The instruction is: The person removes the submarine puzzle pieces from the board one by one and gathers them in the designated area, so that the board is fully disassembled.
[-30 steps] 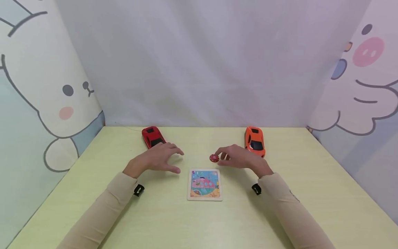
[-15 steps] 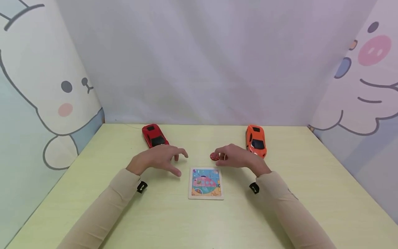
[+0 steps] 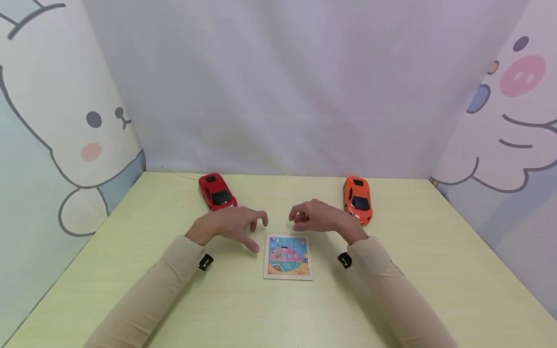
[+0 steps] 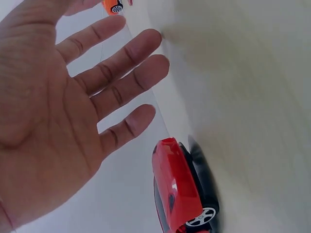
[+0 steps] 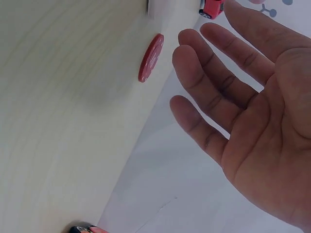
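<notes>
My right hand [image 3: 321, 216] hovers over a round red poker chip [image 5: 151, 58], which lies flat on the table. In the right wrist view a gap separates the relaxed, slightly bent fingers from the chip. From the head camera those fingers partly cover it. My left hand [image 3: 230, 225] is held above the table with thumb and fingers spread and nothing between them. A red toy car [image 4: 177, 187] stands just beyond it. Between and nearer than both hands lies a framed picture puzzle [image 3: 287, 256] with a pink and teal sea picture.
An orange toy car [image 3: 359, 199] stands beyond my right wrist. A pale curtain [image 3: 278, 87] closes off the table's [image 3: 270, 314] far edge. Side panels with cartoon animals flank it. Each wrist wears a small black device.
My right hand has shifted left, over the chip. My left hand has moved right and slightly nearer to me. The chip, cars and puzzle stay in place.
</notes>
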The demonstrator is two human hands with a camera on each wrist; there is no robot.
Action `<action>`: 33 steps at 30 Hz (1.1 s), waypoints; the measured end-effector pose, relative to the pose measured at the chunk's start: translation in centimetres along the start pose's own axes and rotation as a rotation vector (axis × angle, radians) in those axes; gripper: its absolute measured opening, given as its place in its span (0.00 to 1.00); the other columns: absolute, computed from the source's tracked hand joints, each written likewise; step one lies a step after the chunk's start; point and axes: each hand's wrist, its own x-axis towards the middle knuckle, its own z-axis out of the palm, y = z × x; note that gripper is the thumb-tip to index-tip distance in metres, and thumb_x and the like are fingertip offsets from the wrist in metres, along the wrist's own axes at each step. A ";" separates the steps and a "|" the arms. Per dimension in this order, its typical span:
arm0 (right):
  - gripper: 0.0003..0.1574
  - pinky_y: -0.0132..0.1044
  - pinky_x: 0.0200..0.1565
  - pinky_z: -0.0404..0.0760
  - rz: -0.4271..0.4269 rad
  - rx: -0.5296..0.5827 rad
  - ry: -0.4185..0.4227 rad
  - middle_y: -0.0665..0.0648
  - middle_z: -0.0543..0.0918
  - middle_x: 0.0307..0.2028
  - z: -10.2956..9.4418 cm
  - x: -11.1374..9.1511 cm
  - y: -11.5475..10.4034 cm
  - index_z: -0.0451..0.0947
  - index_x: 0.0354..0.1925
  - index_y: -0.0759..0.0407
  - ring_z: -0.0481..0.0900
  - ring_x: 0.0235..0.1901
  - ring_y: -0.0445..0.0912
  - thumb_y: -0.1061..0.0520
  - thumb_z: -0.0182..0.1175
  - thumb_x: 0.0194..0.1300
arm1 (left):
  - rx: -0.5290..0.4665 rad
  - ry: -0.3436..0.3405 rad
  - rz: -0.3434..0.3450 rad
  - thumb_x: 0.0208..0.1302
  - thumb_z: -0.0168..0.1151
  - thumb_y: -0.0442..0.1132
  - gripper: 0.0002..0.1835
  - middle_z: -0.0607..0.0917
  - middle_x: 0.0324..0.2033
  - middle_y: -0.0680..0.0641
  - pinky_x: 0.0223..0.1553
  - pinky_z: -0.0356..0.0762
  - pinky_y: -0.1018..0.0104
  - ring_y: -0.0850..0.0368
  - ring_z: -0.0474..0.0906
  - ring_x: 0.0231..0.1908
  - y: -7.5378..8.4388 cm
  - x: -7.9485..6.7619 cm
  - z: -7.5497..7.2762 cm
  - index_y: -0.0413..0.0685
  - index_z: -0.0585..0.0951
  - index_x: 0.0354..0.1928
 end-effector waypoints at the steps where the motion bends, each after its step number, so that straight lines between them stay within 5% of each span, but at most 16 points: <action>1: 0.14 0.35 0.41 0.76 0.006 0.005 -0.002 0.48 0.79 0.32 0.0 0.1 -0.1 0.82 0.51 0.56 0.75 0.33 0.42 0.54 0.65 0.69 | -0.005 -0.009 -0.006 0.50 0.76 0.61 0.34 0.80 0.36 0.55 0.41 0.74 0.62 0.60 0.75 0.37 0.1 0.1 0.0 0.59 0.73 0.56; 33: 0.08 0.32 0.37 0.75 -0.100 0.057 -0.056 0.45 0.80 0.30 0.8 1.2 -1.0 0.85 0.45 0.55 0.75 0.31 0.39 0.57 0.65 0.68 | 0.085 -0.075 -0.037 0.51 0.73 0.65 0.37 0.75 0.39 0.57 0.42 0.73 0.63 0.61 0.74 0.39 1.4 1.2 1.5 0.67 0.69 0.60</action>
